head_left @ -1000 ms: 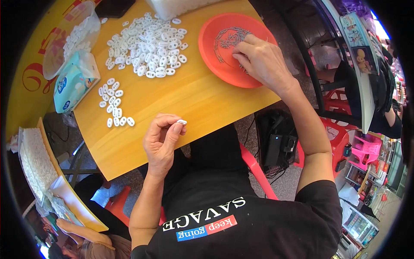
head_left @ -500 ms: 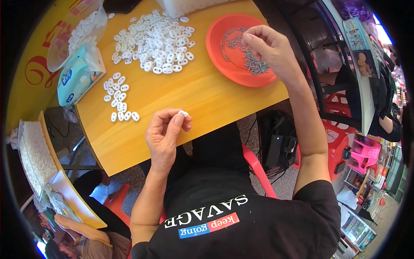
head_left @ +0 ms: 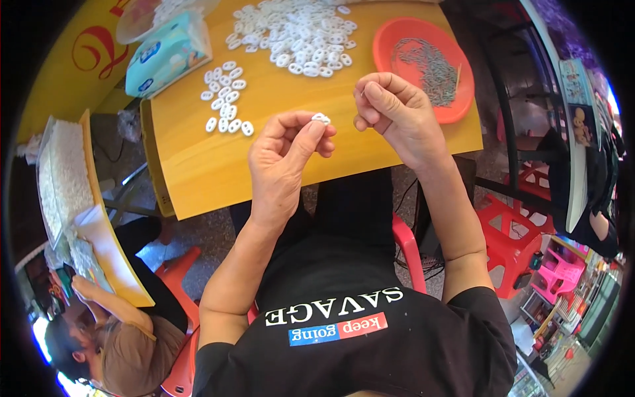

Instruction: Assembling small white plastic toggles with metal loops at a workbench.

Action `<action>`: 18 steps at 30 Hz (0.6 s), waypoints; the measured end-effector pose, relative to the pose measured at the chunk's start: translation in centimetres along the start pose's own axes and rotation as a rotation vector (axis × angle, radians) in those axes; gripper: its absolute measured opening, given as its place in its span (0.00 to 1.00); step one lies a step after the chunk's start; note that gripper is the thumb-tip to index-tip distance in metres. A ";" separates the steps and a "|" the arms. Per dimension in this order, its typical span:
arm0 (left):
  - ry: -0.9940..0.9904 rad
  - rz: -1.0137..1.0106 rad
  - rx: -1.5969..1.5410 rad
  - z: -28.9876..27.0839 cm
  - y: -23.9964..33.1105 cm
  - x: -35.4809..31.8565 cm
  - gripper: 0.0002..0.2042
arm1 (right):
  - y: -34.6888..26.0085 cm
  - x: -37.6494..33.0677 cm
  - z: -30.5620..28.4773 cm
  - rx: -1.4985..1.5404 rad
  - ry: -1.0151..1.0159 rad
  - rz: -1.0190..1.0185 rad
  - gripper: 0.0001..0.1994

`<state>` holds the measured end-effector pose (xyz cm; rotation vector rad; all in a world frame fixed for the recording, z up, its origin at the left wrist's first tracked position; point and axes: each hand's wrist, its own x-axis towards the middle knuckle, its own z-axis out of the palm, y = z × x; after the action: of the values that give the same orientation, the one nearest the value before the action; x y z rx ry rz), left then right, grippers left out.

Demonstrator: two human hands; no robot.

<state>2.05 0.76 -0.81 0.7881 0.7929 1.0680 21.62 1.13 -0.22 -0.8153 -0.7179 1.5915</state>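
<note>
My left hand (head_left: 286, 153) is raised over the near edge of the yellow table (head_left: 198, 172) and pinches a small white oval plastic piece (head_left: 321, 119) between thumb and fingertips. My right hand (head_left: 390, 112) is curled close beside it, fingers pinched together; whatever it grips is too small to make out. An orange plate (head_left: 390, 43) with a heap of thin grey metal pins (head_left: 430, 63) lies just behind my right hand. A big pile of white pieces (head_left: 297, 33) covers the far middle of the table, and a smaller cluster of white pieces (head_left: 225, 106) lies to the left.
A light blue tissue pack (head_left: 162, 53) lies at the table's far left. Another person (head_left: 126, 337) sits at the lower left next to a second table with a tray of white parts (head_left: 63, 178). Red plastic stools (head_left: 509, 231) stand at the right.
My right hand left the orange plate and came toward my left hand. My left hand lifted the white piece off the table edge.
</note>
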 end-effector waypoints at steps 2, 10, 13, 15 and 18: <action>0.012 0.001 -0.011 -0.1 0.3 -0.2 0.08 | 0.6 -0.2 1.1 -0.079 0.000 0.003 0.08; -0.029 0.053 -0.019 -0.7 0.5 -0.7 0.07 | 2.4 -0.4 3.5 -0.171 -0.011 0.017 0.09; -0.028 0.065 -0.026 -0.7 0.6 -0.8 0.07 | 2.8 -0.5 3.9 -0.137 -0.013 0.010 0.11; -0.021 0.076 -0.036 -0.5 0.7 -0.9 0.06 | 2.9 -0.5 4.2 -0.094 0.007 0.010 0.11; -0.020 0.090 -0.049 -0.5 0.8 -0.9 0.06 | 3.0 -0.6 4.5 -0.071 0.004 0.016 0.11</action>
<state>1.04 0.23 -0.16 0.7978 0.7175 1.1538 16.28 -0.02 -0.03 -0.8778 -0.7702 1.5859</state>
